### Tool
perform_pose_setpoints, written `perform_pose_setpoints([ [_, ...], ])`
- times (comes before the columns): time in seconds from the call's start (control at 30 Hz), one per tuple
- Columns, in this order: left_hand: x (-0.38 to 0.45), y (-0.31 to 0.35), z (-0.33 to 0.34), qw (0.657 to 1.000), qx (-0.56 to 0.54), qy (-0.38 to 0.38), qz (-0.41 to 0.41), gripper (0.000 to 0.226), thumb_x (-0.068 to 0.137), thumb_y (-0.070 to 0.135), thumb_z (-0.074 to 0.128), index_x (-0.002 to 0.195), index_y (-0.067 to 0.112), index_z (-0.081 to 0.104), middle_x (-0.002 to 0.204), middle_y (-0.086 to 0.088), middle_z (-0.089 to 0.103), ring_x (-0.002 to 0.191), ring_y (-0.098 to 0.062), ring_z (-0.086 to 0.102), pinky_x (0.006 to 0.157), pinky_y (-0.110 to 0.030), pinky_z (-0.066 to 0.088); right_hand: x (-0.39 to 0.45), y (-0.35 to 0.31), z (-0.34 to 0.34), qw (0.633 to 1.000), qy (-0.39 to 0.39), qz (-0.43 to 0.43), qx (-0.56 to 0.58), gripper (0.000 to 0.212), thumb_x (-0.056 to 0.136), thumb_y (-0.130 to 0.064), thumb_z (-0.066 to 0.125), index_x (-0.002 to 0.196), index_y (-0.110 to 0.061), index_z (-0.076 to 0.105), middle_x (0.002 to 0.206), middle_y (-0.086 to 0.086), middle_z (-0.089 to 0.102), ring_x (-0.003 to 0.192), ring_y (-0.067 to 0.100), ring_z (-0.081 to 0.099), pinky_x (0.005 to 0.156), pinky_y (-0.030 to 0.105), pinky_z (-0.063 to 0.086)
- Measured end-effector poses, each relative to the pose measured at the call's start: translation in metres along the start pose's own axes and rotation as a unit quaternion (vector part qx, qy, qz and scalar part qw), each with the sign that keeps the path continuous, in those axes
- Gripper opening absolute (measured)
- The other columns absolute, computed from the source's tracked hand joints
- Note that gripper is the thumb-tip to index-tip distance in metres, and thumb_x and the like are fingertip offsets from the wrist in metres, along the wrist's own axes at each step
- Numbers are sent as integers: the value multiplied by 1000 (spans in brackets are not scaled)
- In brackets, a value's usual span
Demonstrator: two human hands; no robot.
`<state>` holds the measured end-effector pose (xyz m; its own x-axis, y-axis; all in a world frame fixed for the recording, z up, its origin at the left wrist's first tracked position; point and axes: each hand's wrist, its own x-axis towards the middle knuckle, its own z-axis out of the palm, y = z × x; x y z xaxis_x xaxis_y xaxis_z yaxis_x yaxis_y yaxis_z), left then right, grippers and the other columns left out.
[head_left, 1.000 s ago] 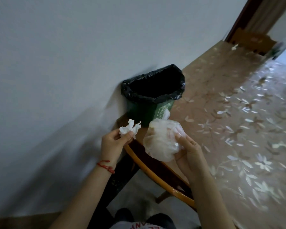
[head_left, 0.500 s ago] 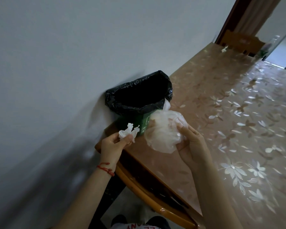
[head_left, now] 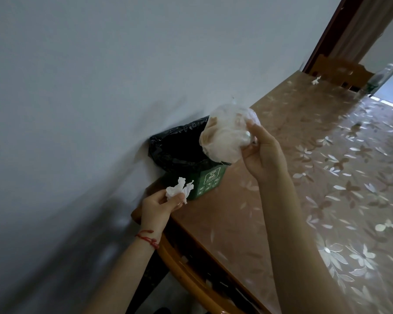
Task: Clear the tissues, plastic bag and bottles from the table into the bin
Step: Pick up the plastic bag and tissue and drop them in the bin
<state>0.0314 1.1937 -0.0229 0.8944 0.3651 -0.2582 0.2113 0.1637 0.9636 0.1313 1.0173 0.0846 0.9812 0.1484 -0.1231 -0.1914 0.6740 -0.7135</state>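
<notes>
View: head camera, tilted, looking down along the counter toward a doorway
Counter point(head_left: 281, 200): brown floral covering, glossy; wooden rim at the near edge; one long edge runs along a pale wall
Bin point(head_left: 208, 181): small, green, with white markings on its side and a black liner point(head_left: 175, 148) folded over the rim; stands on the counter at the near corner against the wall
Right hand point(head_left: 262, 152): raised above the counter just beside the bin, fingers point(head_left: 251, 128) clenched around a bunched translucent plastic bag
Plastic bag point(head_left: 225, 134): crumpled into a ball, off the counter, held in the air over the bin's rim on the side away from the wall; contents not clear
Left hand point(head_left: 157, 206): low at the near corner of the counter, in front of the bin, red string bracelet point(head_left: 148, 239) on the wrist; fingers pinched on a tissue
Tissue point(head_left: 179, 192): white, crumpled, sticking up from the left hand's grip, just beside the bin's green side and below its rim
Second tissue point(head_left: 315, 81): small white scrap lying near the far edge of the counter, well apart from the bin
Bottle point(head_left: 378, 79): clear, with a green label, upright near the far corner; blurred
Far end: a wooden chair back point(head_left: 340, 69) beyond the far edge, a dark red door frame point(head_left: 327, 35) behind it
</notes>
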Motion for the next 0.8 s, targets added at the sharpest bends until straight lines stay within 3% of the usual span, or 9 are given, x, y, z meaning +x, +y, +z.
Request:
perform_pose_setpoints([
  [0.1,0,0,0,1000,5,2,7,9,76,4,68,84,9,68,78,-3,68,73,-13,65,63,-12,53,24,8,4,999,49,-10,-4,36,78,-2,64,114,5,59,97,9,68,73,14,64,59,20,55],
  [0.2,1,0,-1,1000,6,6,6,9,75,6,69,82,11,69,78,-2,68,75,-14,65,66,-15,54,41,17,5,997,77,-12,-15,16,81,5,61,97,3,65,78,7,72,67,16,67,66,26,57],
  [0.33,-2,3,1,1000,8,10,4,10,76,6,69,86,6,68,77,0,68,69,-8,65,61,-12,53,51,30,0,991,101,-11,-85,11,80,6,63,86,-2,66,65,1,72,63,14,68,63,26,58],
  [0.4,-5,5,2,1000,10,13,9,7,76,6,69,81,11,68,75,2,68,65,-6,65,59,-10,51,51,35,-6,984,109,-14,-139,15,79,2,67,94,0,66,73,2,72,73,17,67,63,25,55],
  [0.47,-8,6,3,1000,9,16,15,12,75,6,69,75,18,67,71,5,68,64,-6,65,59,-10,52,48,38,-11,975,115,-21,-189,30,79,-3,70,107,3,63,90,8,69,84,20,64,73,26,55],
  [0.57,-9,7,2,1000,3,19,18,15,74,6,70,72,20,66,67,6,69,65,-8,65,60,-12,53,36,39,-18,953,124,-60,-271,34,78,-7,71,111,1,63,99,10,69,91,18,66,84,29,54],
  [0.7,-9,8,2,1000,9,14,23,12,75,7,69,75,19,67,72,3,68,65,-8,65,62,-13,54,11,44,-28,909,109,-105,-387,35,80,-14,70,113,-4,64,105,7,69,95,13,66,87,25,52],
  [0.8,-7,8,3,1000,5,13,26,11,75,7,70,77,18,67,71,6,68,63,-6,66,62,-14,54,-11,58,-41,854,96,-128,-495,36,83,-22,67,116,-8,63,109,3,68,96,9,63,88,20,50],
])
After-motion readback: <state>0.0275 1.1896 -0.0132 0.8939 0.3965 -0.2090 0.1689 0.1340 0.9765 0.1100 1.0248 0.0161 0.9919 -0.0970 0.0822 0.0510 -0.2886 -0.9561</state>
